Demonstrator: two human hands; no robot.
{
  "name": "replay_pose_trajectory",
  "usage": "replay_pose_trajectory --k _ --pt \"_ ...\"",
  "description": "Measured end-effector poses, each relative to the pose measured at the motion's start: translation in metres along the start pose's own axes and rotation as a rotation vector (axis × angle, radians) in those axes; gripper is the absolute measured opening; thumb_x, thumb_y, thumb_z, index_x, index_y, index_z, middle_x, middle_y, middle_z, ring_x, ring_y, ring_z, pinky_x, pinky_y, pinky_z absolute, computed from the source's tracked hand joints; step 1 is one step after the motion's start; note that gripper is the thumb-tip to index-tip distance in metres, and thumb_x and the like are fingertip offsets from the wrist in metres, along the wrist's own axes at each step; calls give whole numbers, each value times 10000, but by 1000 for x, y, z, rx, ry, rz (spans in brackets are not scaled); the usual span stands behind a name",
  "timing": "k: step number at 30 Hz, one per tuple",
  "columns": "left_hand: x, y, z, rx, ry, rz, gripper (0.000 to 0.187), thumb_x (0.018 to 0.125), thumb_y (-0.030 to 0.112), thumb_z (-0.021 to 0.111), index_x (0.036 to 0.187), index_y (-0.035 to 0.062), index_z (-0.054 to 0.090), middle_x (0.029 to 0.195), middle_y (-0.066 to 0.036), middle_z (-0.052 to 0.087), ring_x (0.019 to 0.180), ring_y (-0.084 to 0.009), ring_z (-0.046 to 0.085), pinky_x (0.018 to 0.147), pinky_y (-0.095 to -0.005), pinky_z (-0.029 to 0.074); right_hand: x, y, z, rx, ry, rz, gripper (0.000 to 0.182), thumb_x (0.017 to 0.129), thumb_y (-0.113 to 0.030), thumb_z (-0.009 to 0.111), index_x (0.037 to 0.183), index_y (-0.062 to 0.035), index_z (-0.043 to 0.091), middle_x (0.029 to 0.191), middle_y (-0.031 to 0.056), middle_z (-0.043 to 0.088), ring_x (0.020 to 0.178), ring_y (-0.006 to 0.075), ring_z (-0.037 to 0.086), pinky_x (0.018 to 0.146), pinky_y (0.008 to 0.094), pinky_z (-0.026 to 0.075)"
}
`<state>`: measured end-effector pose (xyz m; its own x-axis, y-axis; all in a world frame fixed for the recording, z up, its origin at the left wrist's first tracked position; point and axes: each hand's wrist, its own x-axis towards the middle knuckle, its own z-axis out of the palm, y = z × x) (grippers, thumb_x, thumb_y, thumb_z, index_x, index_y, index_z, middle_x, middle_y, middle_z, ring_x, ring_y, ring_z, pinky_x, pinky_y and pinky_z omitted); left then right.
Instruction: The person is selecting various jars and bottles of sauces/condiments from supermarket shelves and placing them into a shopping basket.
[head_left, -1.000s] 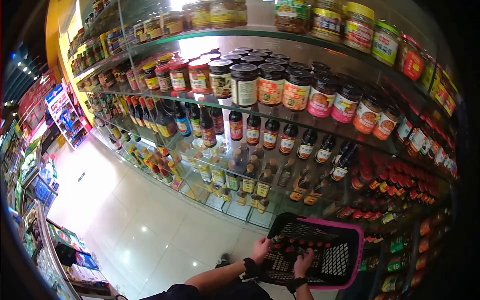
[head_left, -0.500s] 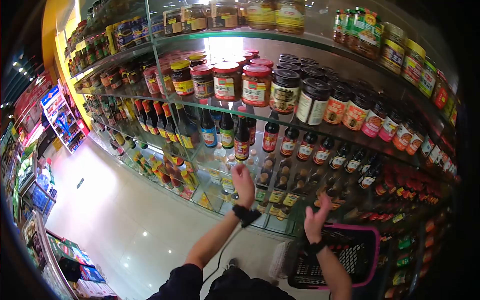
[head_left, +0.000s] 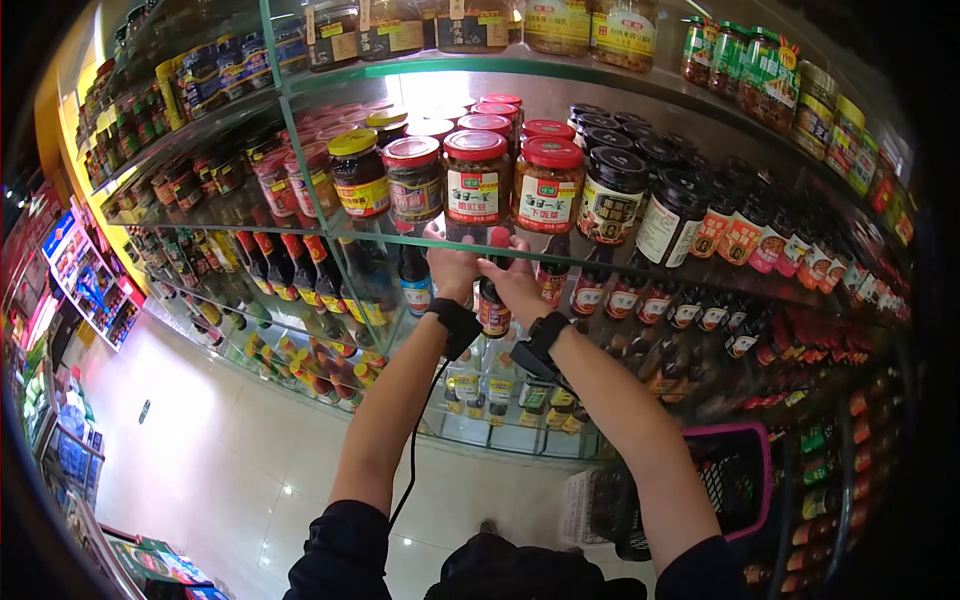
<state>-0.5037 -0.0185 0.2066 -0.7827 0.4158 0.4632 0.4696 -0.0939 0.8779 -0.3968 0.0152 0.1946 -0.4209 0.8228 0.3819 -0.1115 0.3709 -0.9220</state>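
Both my hands are at the bottle row beneath the glass shelf of jars. A dark sauce bottle [head_left: 494, 312] with a red cap stands upright between them, its neck partly covered by my fingers. My right hand [head_left: 516, 284] closes around its neck from the right. My left hand [head_left: 454, 270] is just left of the bottle, its visible fingers apart and pointing up at the shelf edge; whether it touches the bottle is hidden. A blue-labelled bottle [head_left: 416, 284] stands left of that hand. Above are red-lidded jars [head_left: 475, 180].
The glass shelf edge [head_left: 400, 240] runs just above my hands. Black-lidded jars [head_left: 672, 215] and more sauce bottles [head_left: 622, 298] stand to the right. A black shopping basket [head_left: 768, 480] with a pink rim is low on the right. Pale tiled floor [head_left: 230, 430] lies at left.
Both hands have moved up to the red-capped bottle, the right one also leftward from above the basket. My right hand has closed around the bottle's neck. The view has shifted closer to the shelves.
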Motion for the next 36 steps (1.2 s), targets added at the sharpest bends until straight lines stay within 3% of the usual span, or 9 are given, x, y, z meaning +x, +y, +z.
replay_pose_trajectory --k 3,5,7,8,13,17,21,25,36 --pt "6 3 -4 -88 -84 -167 643 732 210 624 1240 -6 293 1147 -248 502 1028 -343 529 873 -381 412 0 -6 4 -88 -19 7 502 795 -231 649 1169 -12 396 1035 101 541 940 178 525 814 299 422" --pt "16 -18 4 -10 -50 -82 630 721 237 664 1201 6 328 1091 -200 558 957 -294 579 818 -370 447 -3 -10 6 -172 17 -21 468 823 -271 628 1148 1 431 1034 107 561 950 177 527 813 302 419" --pt "18 -19 4 191 -30 -57 629 703 244 699 1171 14 347 1005 -163 602 890 -261 609 778 -364 469 8 14 10 -120 -2 -45 495 827 -316 624 1154 3 434 1049 133 563 962 209 536 819 309 415" --pt "21 -17 5 51 -59 -36 676 682 264 700 1172 -27 337 1044 -236 565 969 -374 562 807 -399 449 13 28 14 -57 30 -54 410 815 -317 627 1067 -23 491 962 159 569 906 288 558 781 340 432" --pt "19 -1 13 -65 12 37 524 692 253 696 1061 -10 432 980 -191 606 903 -353 595 742 -397 471 -9 3 10 -109 164 -185 409 852 -305 584 1093 4 465 943 158 575 863 283 565 774 348 432" --pt "28 -32 26 208 -10 24 391 761 272 641 1028 36 481 896 -146 629 816 -282 625 690 -378 462 -18 4 -8 -10 69 -181 347 877 -279 555 1035 16 466 880 134 570 806 216 547 735 317 427" --pt "6 -13 28 -340 59 109 173 852 191 536 875 19 534 739 -83 586 683 -169 546 642 -313 440 -32 -9 -29 43 180 -135 244 901 -259 527 951 -24 488 795 12 525 716 121 466 672 265 394" --pt "-18 -9 16 -175 63 226 117 840 126 560 885 23 529 731 -38 569 664 -106 496 610 -269 417 -51 -8 -55 64 158 -170 206 915 -248 498 867 -49 474 749 14 523 705 78 466 656 241 387" --pt "-121 57 -1 -403 -235 -120 146 848 148 544 762 33 521 645 6 515 579 -76 462 521 -247 364 -123 -51 -148 185 234 -113 187 904 -219 507 865 -37 491 665 -2 525 606 64 470 573 233 381"
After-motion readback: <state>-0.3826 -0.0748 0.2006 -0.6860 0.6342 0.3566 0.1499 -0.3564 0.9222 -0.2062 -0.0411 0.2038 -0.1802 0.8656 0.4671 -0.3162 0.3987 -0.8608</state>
